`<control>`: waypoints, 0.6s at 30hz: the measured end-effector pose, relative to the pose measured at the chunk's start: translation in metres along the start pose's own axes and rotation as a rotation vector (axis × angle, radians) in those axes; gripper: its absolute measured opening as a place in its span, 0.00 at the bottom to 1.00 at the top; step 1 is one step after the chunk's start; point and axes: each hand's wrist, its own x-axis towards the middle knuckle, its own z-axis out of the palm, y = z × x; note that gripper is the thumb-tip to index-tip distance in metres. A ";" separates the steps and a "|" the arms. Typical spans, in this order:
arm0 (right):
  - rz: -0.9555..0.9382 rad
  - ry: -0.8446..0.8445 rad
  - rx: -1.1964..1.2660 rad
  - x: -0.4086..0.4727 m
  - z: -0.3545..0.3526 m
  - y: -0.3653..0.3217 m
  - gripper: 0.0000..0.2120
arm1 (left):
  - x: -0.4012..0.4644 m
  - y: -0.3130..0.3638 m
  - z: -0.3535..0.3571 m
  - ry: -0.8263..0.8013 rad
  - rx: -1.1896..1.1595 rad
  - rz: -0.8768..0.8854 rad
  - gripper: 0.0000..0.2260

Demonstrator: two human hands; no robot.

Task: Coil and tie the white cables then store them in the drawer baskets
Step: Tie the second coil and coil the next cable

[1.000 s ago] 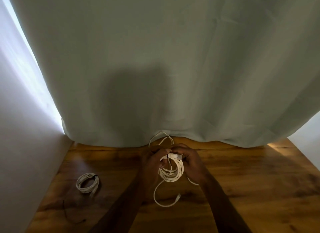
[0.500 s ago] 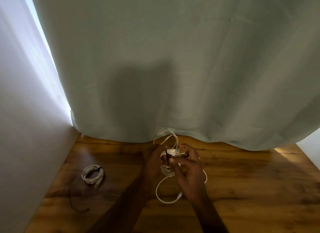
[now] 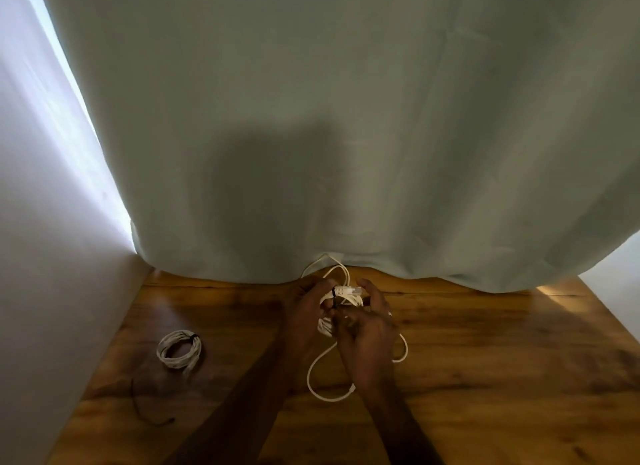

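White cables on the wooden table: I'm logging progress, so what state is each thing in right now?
Coiled white cable on the table's left: wound, bound with a dark tie, lying free.
White cable in hand: partly coiled, a dark tie around it, tail loop hanging loose.
Left hand: grip closed on the coil.
Right hand: fingers at the tie.
Loose thin dark tie: unused, on the table.

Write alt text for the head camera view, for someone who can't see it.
Two hands, left hand and right hand, hold a partly coiled white cable with a dark tie above a wooden table, its loose end looping down. An already tied coil and a spare dark tie lie at left; a pale curtain hangs behind.
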 end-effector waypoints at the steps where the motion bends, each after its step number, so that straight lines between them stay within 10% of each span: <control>1: 0.004 0.015 0.020 0.001 -0.002 -0.002 0.06 | 0.001 -0.001 -0.002 -0.015 0.036 0.039 0.07; 11: 0.216 -0.153 0.151 0.009 -0.022 -0.009 0.06 | -0.004 -0.019 -0.016 -0.138 0.451 0.418 0.05; 18: 0.628 -0.163 0.713 0.038 -0.043 -0.022 0.10 | -0.008 -0.016 -0.016 -0.215 0.485 0.517 0.07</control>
